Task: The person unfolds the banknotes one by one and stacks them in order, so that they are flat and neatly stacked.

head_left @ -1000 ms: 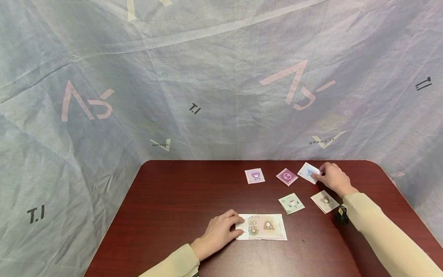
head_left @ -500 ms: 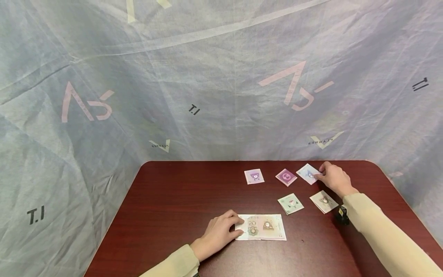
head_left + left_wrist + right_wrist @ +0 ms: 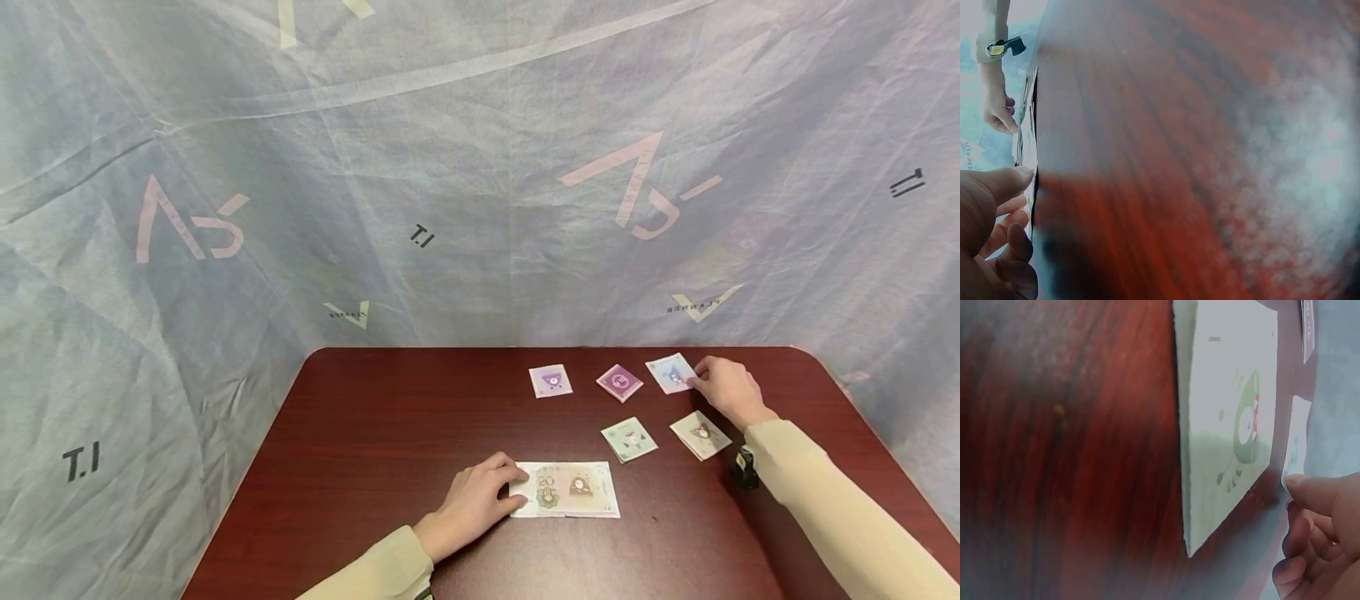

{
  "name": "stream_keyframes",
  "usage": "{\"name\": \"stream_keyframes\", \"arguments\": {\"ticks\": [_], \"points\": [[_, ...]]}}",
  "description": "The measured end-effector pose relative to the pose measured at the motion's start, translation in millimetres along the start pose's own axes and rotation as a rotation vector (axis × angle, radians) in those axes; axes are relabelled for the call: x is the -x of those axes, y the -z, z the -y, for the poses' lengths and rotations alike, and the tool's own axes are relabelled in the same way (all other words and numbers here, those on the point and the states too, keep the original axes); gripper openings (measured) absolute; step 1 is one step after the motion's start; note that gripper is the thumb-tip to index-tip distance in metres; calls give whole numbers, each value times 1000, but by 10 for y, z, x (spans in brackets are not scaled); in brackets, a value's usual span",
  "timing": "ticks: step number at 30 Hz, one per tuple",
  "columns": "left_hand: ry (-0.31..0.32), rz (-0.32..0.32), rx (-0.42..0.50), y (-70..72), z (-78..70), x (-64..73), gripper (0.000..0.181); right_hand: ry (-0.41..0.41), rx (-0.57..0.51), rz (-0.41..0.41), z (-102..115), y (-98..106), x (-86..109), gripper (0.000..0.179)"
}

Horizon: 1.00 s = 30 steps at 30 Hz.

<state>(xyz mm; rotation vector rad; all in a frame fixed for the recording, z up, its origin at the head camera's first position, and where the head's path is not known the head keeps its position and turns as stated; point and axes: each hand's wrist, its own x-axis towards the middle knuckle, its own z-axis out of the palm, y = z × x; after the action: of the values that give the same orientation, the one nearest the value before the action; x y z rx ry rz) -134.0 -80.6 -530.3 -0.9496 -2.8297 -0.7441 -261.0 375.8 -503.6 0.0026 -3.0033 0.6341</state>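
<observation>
My left hand [image 3: 474, 502] lies at the left end of a long pale play banknote [image 3: 585, 490] stack, thumb at the near side and fingers at the far side, gripping that end. In the left wrist view the stack shows edge-on beside the thumb [image 3: 1013, 181]. Out at the far right, my right hand [image 3: 729, 388] pinches the right corner of a blue folded note [image 3: 672, 372] between thumb and fingers. The right wrist view shows this blue note [image 3: 1297, 434] edge-on at the thumb tip.
Left of the blue note lie a purple folded note [image 3: 620, 382] and a lilac one [image 3: 551, 381]. Nearer are a green folded note [image 3: 629, 439] and a brownish one [image 3: 701, 435], close to the right wrist. A grey printed cloth [image 3: 465, 167] hangs behind the dark red table [image 3: 375, 417].
The blue note has turned slightly under my right hand, which has shifted a little toward me. My left hand and the long notes stay put.
</observation>
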Motion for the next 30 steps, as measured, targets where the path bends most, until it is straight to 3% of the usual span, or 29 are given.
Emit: {"name": "stream_keyframes", "arguments": {"ticks": [13,23,30], "points": [[-8,-9,-7,-19,2,-3,26,-45,-97,-22,-2,46,181,19],[20,12,0,-7,4,-3,26,-34,-195,-48,182,140,395,26],[17,9,17,3,19,-13,26,-61,-294,-18,358,190,524,33]]}}
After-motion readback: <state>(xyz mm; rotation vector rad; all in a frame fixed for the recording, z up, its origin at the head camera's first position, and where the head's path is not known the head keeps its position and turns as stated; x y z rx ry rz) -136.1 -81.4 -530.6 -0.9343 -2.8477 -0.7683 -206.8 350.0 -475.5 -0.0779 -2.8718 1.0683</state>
